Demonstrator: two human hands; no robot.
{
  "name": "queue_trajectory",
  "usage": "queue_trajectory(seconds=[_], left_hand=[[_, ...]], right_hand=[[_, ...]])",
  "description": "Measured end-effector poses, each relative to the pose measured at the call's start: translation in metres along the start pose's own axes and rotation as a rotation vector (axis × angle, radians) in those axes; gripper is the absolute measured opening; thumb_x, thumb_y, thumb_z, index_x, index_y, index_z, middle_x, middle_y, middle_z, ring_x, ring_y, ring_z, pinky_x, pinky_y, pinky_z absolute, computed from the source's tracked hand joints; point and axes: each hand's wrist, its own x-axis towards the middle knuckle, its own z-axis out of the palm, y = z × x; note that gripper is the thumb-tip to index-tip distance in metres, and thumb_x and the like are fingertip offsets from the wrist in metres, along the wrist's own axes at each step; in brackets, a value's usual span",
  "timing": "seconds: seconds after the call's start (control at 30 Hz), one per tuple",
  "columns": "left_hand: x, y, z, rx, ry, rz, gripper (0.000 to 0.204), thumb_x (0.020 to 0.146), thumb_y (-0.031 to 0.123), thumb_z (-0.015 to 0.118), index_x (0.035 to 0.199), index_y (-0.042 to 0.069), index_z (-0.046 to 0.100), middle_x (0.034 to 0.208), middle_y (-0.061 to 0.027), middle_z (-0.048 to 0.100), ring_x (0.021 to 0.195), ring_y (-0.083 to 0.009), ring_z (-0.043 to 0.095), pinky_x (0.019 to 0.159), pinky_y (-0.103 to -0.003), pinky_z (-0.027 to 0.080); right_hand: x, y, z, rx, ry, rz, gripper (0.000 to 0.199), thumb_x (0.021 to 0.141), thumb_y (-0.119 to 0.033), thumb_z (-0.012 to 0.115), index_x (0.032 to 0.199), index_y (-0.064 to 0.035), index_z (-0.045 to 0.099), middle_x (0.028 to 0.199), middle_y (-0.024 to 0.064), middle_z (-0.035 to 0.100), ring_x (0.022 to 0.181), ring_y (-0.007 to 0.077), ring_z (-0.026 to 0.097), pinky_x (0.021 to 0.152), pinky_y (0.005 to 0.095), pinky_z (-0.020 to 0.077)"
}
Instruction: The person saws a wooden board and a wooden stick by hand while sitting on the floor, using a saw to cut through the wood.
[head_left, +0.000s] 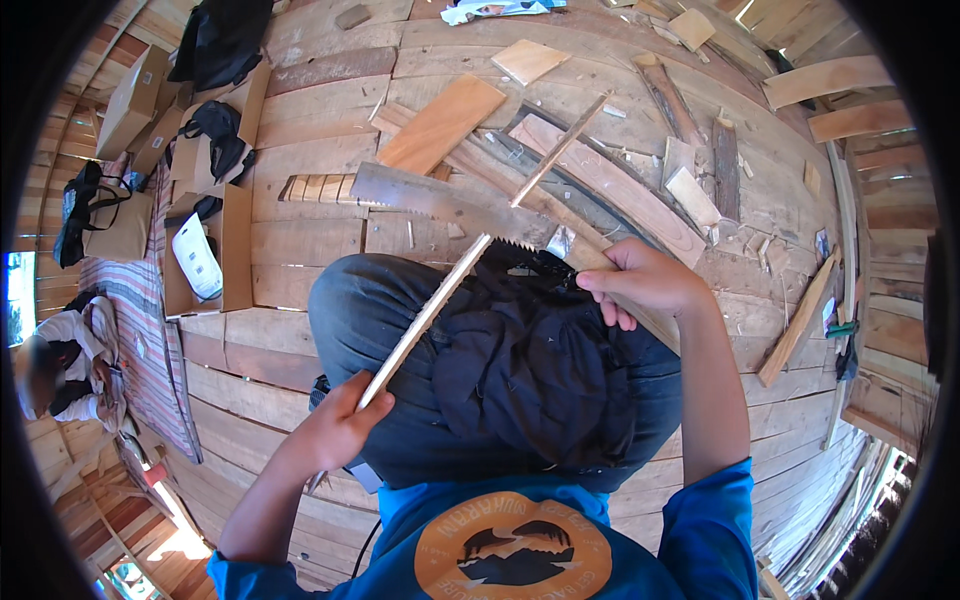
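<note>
My left hand point(345, 425) is closed round the lower end of a thin pale wooden strip point(430, 312), which slants up and to the right over my lap. My right hand point(645, 282) pinches a flat strip of wood point(592, 256) between thumb and fingers, above my right knee. Left of that hand lies a saw point(440, 198), its toothed edge toward me and a banded end at the left. Whether the strip in my right hand joins the saw, I cannot tell. Dark cloth point(540, 360) is bunched on my lap.
Ahead lie a brown board point(442, 125), a long plank point(610, 185), a thin stick point(562, 148) and scattered offcuts. Open cardboard boxes point(237, 245) stand at the left by a striped mat point(140, 330), where another person point(80, 360) sits. A plank wall runs along the right.
</note>
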Motion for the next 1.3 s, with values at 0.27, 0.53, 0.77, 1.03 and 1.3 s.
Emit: queue_trajectory(seconds=[0.27,0.53,0.77,1.03,1.3], left_hand=[[0.0,-0.007,0.005,0.044,0.052,0.11,0.035,0.098,0.032,0.055,0.089,-0.002,0.049,0.068,-0.0185,0.049,0.065,-0.0304,0.049,0.063,-0.041,0.04],[0.0,-0.008,0.003,-0.022,0.007,0.037,0.034,0.098,0.032,0.055,0.092,-0.001,0.051,0.073,-0.0176,0.051,0.069,-0.027,0.049,0.068,-0.037,0.042],[0.001,-0.008,0.003,-0.059,-0.02,0.03,0.036,0.098,0.035,0.054,0.098,-0.002,0.053,0.073,-0.0137,0.051,0.07,-0.0223,0.05,0.067,-0.035,0.042],[0.004,-0.014,-0.01,-0.41,-0.219,-0.166,0.033,0.099,0.037,0.054,0.102,0.004,0.052,0.069,0.0022,0.041,0.057,-0.0075,0.038,0.049,-0.026,0.034],[0.009,-0.002,-0.019,-0.585,-0.351,-0.253,0.03,0.098,0.036,0.053,0.091,0.008,0.048,0.068,0.0024,0.037,0.055,-0.0096,0.034,0.049,-0.027,0.03]], right_hand=[[0.0,0.028,0.034,-0.406,0.601,-0.33,0.053,0.082,-0.047,0.075,0.064,-0.0003,0.057,0.052,0.0111,0.056,0.042,0.0218,0.056,0.043,0.0316,0.044],[0.007,0.024,0.062,-0.766,1.091,-0.505,0.061,0.076,-0.056,0.075,0.06,-0.001,0.055,0.049,0.0176,0.053,0.049,0.0379,0.059,0.048,0.0423,0.0481],[0.007,0.022,0.065,-0.853,1.153,-0.487,0.061,0.076,-0.058,0.074,0.06,-0.0024,0.054,0.048,0.0166,0.054,0.048,0.0363,0.06,0.046,0.0421,0.0485],[0.018,0.013,0.066,-0.894,1.135,-0.465,0.062,0.077,-0.061,0.072,0.063,-0.0017,0.059,0.048,0.0169,0.055,0.049,0.0356,0.062,0.049,0.042,0.0512],[0.009,-0.016,0.039,-1.069,1.022,-0.431,0.067,0.077,-0.065,0.068,0.065,-0.0003,0.062,0.053,0.0177,0.059,0.051,0.0352,0.064,0.051,0.0432,0.0525]])
